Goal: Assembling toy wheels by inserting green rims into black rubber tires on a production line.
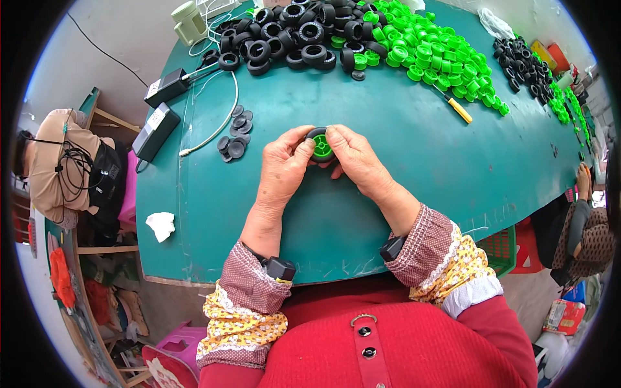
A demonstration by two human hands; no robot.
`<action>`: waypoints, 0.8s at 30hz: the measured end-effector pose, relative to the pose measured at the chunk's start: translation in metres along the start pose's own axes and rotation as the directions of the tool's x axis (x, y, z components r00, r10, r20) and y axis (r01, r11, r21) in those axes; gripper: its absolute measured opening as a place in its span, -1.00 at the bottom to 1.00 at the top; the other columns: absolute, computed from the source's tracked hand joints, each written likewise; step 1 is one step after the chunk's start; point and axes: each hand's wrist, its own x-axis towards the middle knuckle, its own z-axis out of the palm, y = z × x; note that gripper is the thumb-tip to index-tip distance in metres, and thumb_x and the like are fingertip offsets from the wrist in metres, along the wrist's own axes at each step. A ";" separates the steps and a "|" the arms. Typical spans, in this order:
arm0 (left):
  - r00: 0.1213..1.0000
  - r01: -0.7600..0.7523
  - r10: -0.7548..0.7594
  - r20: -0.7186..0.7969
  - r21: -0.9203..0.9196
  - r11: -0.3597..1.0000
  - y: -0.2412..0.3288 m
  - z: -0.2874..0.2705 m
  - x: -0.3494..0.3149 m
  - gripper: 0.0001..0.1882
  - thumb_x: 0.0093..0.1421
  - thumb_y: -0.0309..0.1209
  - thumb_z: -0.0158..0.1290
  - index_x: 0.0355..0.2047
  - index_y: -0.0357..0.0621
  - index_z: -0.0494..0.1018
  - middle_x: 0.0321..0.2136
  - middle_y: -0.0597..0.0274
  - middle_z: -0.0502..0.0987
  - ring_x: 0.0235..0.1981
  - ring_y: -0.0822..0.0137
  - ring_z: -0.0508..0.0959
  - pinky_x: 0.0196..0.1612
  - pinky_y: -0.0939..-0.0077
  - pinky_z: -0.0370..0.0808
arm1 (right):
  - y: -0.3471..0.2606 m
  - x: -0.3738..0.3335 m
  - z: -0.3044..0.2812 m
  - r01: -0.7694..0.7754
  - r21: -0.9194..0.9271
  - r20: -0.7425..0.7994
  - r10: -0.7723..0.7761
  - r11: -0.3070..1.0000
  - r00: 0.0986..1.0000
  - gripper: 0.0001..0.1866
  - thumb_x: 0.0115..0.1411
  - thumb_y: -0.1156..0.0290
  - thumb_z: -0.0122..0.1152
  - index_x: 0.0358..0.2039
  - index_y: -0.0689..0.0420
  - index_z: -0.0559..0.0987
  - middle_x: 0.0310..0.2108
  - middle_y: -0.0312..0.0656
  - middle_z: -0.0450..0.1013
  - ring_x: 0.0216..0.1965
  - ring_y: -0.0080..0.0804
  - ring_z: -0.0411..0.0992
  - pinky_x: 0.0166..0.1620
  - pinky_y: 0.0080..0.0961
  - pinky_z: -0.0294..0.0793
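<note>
Between both hands, above the green tabletop (349, 226), is a small toy wheel (321, 146) with a bright green spoked hub inside a black tyre. My left hand (284, 158) grips its left side, thumb against the rim. On the right side, my right hand (358, 157) presses its thumb near the tyre's top edge; some of its fingers are hidden beneath. Left of my hands lie several flat black discs (237, 149). A heap of black tyres (310, 32) lies at the far side, beside a pile of green hubs (446, 55).
A yellow-handled screwdriver (460, 110) lies by the hubs. Two black power adapters (157, 131) and a pale cable (228, 116) lie at left, near a crumpled white tissue (162, 225). Another person (582, 239) sits at the right edge, by more tyres (525, 61). A mug (189, 22) stands far left.
</note>
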 end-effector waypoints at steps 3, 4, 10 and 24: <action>0.999 -0.043 0.043 -0.002 0.044 0.998 -0.003 0.004 -0.001 -0.76 0.13 -0.53 -0.04 -0.18 -0.36 0.40 -0.41 0.23 0.51 -0.42 0.51 0.48 -0.34 0.67 0.44 | 0.005 0.002 -0.001 0.035 -0.015 -0.056 -0.036 0.999 0.998 -0.59 0.23 0.06 -0.17 -0.30 0.19 0.42 -0.49 -0.30 0.37 -0.54 -0.62 0.31 -0.60 -0.68 0.34; 0.996 -0.086 0.087 -0.007 0.105 0.991 -0.004 0.005 -0.001 -0.77 0.13 -0.53 -0.04 -0.19 -0.36 0.40 -0.42 0.24 0.51 -0.42 0.52 0.47 -0.34 0.68 0.43 | 0.006 0.002 -0.001 0.041 -0.014 -0.082 -0.042 0.999 0.996 -0.58 0.23 0.06 -0.18 -0.32 0.20 0.43 -0.49 -0.31 0.37 -0.53 -0.62 0.31 -0.59 -0.68 0.34; 0.997 -0.081 0.079 0.019 0.117 0.990 -0.006 0.008 0.001 -0.73 0.14 -0.48 -0.03 -0.15 -0.35 0.38 -0.33 0.23 0.48 -0.34 0.47 0.48 -0.30 0.62 0.49 | 0.003 0.006 -0.006 0.000 0.138 -0.070 0.010 0.990 0.997 -0.60 0.23 0.07 -0.17 -0.37 0.16 0.45 -0.52 -0.32 0.39 -0.53 -0.61 0.33 -0.51 -0.67 0.36; 0.976 0.020 -0.081 -0.204 -0.286 0.958 -0.007 -0.006 0.005 -0.68 0.12 -0.42 0.01 -0.14 -0.35 0.33 -0.38 0.20 0.50 -0.47 0.47 0.50 -0.43 0.70 0.41 | 0.000 0.004 -0.007 -0.060 0.198 0.060 0.049 0.978 0.997 -0.61 0.18 0.11 -0.01 -0.23 0.21 0.45 -0.39 -0.27 0.39 -0.39 -0.57 0.35 -0.37 -0.65 0.39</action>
